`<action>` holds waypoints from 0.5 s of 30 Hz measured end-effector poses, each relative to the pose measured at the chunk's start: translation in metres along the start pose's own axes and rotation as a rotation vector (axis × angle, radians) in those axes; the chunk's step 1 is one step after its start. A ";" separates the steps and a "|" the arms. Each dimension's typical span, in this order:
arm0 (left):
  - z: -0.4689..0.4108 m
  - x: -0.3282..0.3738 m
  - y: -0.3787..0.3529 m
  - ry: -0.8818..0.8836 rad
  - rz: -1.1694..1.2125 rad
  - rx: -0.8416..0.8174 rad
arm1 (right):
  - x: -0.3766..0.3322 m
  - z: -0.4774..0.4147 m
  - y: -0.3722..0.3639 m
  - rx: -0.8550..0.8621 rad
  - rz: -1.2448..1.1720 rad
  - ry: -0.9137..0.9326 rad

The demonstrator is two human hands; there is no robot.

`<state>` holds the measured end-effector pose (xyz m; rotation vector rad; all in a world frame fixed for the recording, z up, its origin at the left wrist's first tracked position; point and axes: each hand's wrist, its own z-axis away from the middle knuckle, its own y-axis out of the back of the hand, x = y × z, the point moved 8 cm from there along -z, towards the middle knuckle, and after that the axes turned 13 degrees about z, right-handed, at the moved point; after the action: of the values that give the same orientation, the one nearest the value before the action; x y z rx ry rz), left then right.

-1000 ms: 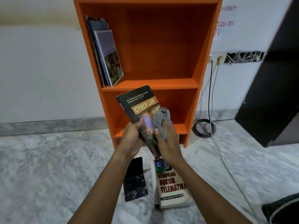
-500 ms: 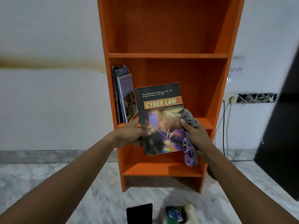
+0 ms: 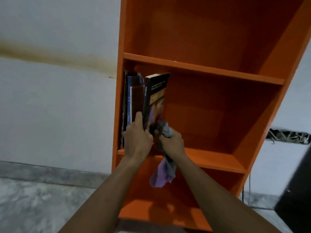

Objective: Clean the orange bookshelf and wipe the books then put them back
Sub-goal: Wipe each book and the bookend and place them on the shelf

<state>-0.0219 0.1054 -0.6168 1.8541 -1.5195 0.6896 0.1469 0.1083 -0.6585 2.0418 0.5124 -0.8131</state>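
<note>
Hanging nearest the camera, the loose tail of the grey-purple cloth (image 3: 162, 175) drops below the front edge of the middle shelf board (image 3: 210, 158), while its bunched top is balled inside the right hand (image 3: 171, 143), whose fingers are curled tight around it and pressed against the lower front cover of the dark paperback (image 3: 155, 98). Whether that hand also pinches the cover itself is hard to tell, because the cloth hides the fingertips. The left hand (image 3: 137, 140) grips the bottom of the paperback's spine with curled fingers, one finger pointing up between it and the standing books (image 3: 128, 101) just beside it. The paperback stands nearly upright in the middle compartment of the orange bookshelf (image 3: 202, 68), at the right end of that short row. The likeliest slip, as I judge it, is the cloth getting caught under the book as it is seated, so that pulling the cloth away drags the book out again. The raised finger could be nipped between the covers if the book is pushed left too fast. Further in, nothing stands to the paperback's right, so once released it may tip over into the open part of the compartment, and the thin books leaning behind it could slide down after it.
</note>
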 end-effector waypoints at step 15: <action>0.007 -0.075 0.022 0.076 -0.392 0.042 | 0.005 -0.024 -0.065 -0.019 0.054 -0.006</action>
<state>-0.0581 0.1459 -0.6731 2.0517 -1.0555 0.5999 0.1192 0.1645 -0.6888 2.0264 0.4576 -0.7788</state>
